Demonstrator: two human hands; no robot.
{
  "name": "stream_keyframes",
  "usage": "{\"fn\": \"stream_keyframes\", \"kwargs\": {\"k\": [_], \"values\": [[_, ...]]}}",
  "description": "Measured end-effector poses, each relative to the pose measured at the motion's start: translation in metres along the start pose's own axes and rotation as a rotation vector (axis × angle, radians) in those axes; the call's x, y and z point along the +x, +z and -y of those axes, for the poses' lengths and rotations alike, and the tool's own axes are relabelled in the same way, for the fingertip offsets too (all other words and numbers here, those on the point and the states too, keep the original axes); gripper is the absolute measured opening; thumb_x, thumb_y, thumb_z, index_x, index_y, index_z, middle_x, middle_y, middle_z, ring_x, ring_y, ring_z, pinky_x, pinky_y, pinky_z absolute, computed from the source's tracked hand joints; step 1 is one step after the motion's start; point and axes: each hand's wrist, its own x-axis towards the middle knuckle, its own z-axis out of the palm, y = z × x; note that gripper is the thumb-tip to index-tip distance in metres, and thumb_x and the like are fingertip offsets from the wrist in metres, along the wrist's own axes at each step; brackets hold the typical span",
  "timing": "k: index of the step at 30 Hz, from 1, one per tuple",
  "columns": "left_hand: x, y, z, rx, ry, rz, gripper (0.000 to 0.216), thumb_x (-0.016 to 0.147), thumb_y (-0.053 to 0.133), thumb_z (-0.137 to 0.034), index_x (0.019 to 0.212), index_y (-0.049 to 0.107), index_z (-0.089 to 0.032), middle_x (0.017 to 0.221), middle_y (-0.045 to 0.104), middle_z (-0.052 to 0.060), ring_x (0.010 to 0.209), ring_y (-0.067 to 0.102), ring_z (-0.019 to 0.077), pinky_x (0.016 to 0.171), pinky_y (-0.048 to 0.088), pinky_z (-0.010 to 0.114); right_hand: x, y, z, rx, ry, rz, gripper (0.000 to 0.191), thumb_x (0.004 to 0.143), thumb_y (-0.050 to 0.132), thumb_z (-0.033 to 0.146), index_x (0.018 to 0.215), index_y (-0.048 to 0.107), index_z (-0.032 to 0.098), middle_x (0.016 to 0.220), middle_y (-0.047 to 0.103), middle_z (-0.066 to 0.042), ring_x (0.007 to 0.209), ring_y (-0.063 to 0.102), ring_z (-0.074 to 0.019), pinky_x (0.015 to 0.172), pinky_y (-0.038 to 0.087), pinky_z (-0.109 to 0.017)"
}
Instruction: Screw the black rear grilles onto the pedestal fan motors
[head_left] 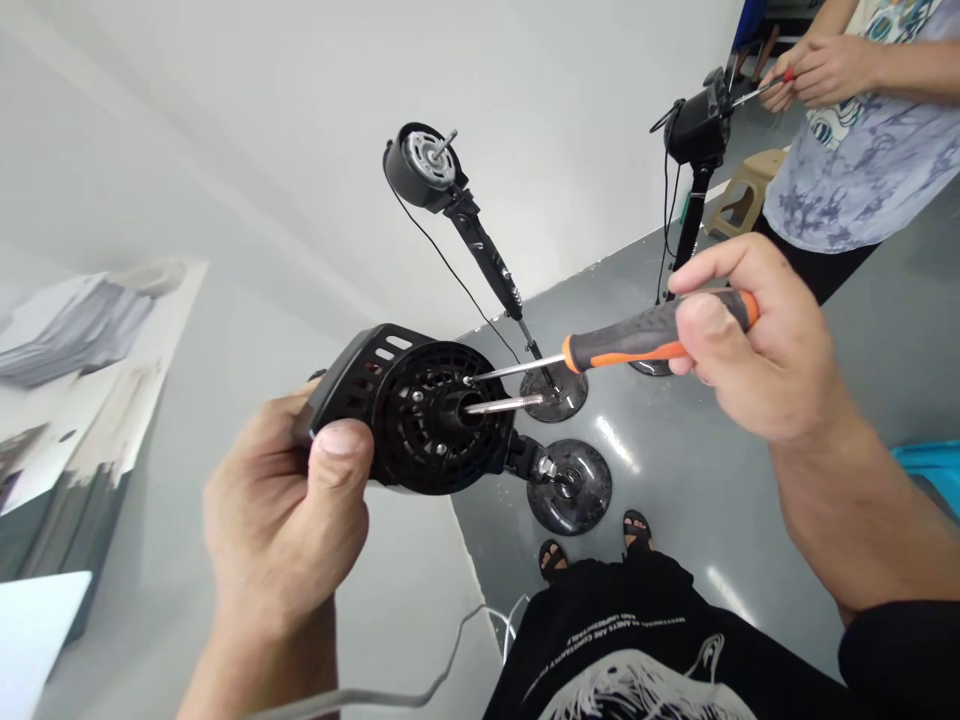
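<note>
My left hand [292,500] is wrapped round the back of a black fan motor housing [360,400], its thumb pressed on the near side. A threaded metal shaft [502,404] sticks out from the middle of the housing's round vented front, and several screws sit around it. Closed round an orange and black screwdriver [630,335] is my right hand [757,340]. The screwdriver's tip meets a screw [468,381] just above the shaft. Below the housing a stand with a round black base [570,487] rests on the floor.
Ahead stands another fan stand with an uncovered motor [431,160] and a hanging cord. At the upper right a person [862,140] holds a red-handled screwdriver at a third black motor housing [699,122]. A beige stool [750,190] is behind, and a wall runs along the left.
</note>
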Motion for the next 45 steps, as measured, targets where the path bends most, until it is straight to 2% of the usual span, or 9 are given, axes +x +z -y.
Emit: {"fn": "stream_keyframes", "kwargs": {"k": [5, 9, 14, 17, 26, 31, 35, 40, 45], "values": [[0.000, 0.000, -0.001, -0.008, 0.018, -0.003, 0.077, 0.081, 0.059, -0.090, 0.098, 0.079, -0.017, 0.088, 0.080, 0.008, 0.078, 0.071, 0.0264, 0.066, 0.049, 0.038, -0.001, -0.002, 0.001, -0.035, -0.089, 0.098, 0.053, 0.088, 0.087, 0.037, 0.129, 0.054, 0.029, 0.122, 0.072, -0.005, 0.083, 0.072, -0.0157, 0.068, 0.063, -0.033], [-0.002, 0.000, -0.005, 0.017, -0.006, 0.016, 0.074, 0.083, 0.058, -0.088, 0.101, 0.080, -0.019, 0.094, 0.081, 0.010, 0.085, 0.073, 0.0296, 0.071, 0.051, 0.042, 0.000, -0.003, 0.001, -0.062, 0.065, -0.017, 0.034, 0.097, 0.075, 0.055, 0.105, 0.059, 0.027, 0.072, 0.062, 0.002, 0.057, 0.058, -0.0133, 0.045, 0.047, -0.028], [-0.003, -0.002, -0.007, 0.028, -0.010, 0.018, 0.072, 0.084, 0.057, -0.085, 0.100, 0.078, -0.018, 0.091, 0.079, 0.008, 0.083, 0.072, 0.0282, 0.071, 0.053, 0.040, -0.003, -0.003, 0.002, -0.052, -0.050, 0.104, 0.050, 0.087, 0.084, 0.029, 0.128, 0.055, 0.029, 0.124, 0.073, -0.006, 0.093, 0.075, -0.0198, 0.064, 0.065, -0.031], [0.001, -0.002, -0.001, 0.062, 0.009, 0.023, 0.073, 0.084, 0.055, -0.086, 0.099, 0.079, -0.019, 0.089, 0.079, 0.009, 0.083, 0.073, 0.0286, 0.070, 0.057, 0.040, -0.004, -0.003, 0.000, -0.113, 0.007, 0.010, 0.030, 0.099, 0.075, 0.043, 0.116, 0.059, 0.025, 0.085, 0.069, -0.001, 0.066, 0.068, -0.0139, 0.052, 0.058, -0.026], [0.005, -0.001, 0.007, 0.048, 0.009, 0.023, 0.078, 0.080, 0.057, -0.090, 0.099, 0.081, -0.018, 0.091, 0.081, 0.010, 0.082, 0.074, 0.0290, 0.068, 0.058, 0.040, -0.004, -0.003, 0.002, -0.060, 0.029, 0.062, 0.030, 0.103, 0.069, 0.045, 0.118, 0.055, 0.024, 0.080, 0.067, 0.001, 0.059, 0.065, -0.0118, 0.049, 0.054, -0.025], [0.006, 0.000, 0.006, 0.020, 0.031, 0.010, 0.079, 0.081, 0.058, -0.090, 0.099, 0.081, -0.017, 0.089, 0.081, 0.009, 0.081, 0.074, 0.0274, 0.067, 0.057, 0.038, -0.006, -0.003, -0.001, -0.035, -0.094, 0.139, 0.059, 0.093, 0.078, 0.031, 0.141, 0.044, 0.028, 0.134, 0.067, -0.010, 0.103, 0.076, -0.0199, 0.080, 0.067, -0.034], [0.006, 0.001, 0.006, 0.045, 0.034, 0.001, 0.081, 0.080, 0.055, -0.092, 0.095, 0.080, -0.016, 0.085, 0.080, 0.010, 0.078, 0.073, 0.0278, 0.065, 0.056, 0.038, -0.007, -0.003, -0.003, -0.093, 0.039, 0.069, 0.042, 0.101, 0.071, 0.056, 0.124, 0.054, 0.024, 0.079, 0.063, 0.002, 0.059, 0.060, -0.0124, 0.054, 0.056, -0.029], [0.007, 0.001, 0.004, 0.050, 0.021, 0.012, 0.086, 0.077, 0.054, -0.095, 0.095, 0.079, -0.015, 0.084, 0.079, 0.010, 0.076, 0.071, 0.0277, 0.062, 0.049, 0.037, -0.005, -0.003, 0.001, -0.062, -0.078, 0.150, 0.060, 0.092, 0.082, 0.038, 0.139, 0.047, 0.027, 0.135, 0.066, -0.010, 0.098, 0.076, -0.0197, 0.080, 0.069, -0.034], [0.008, 0.000, 0.002, 0.040, 0.004, 0.020, 0.089, 0.074, 0.054, -0.098, 0.092, 0.078, -0.014, 0.082, 0.077, 0.010, 0.073, 0.069, 0.0267, 0.061, 0.045, 0.036, -0.003, 0.004, 0.002, -0.091, 0.004, 0.012, 0.038, 0.103, 0.068, 0.054, 0.121, 0.052, 0.024, 0.075, 0.064, 0.003, 0.058, 0.062, -0.0120, 0.049, 0.055, -0.027]]}}
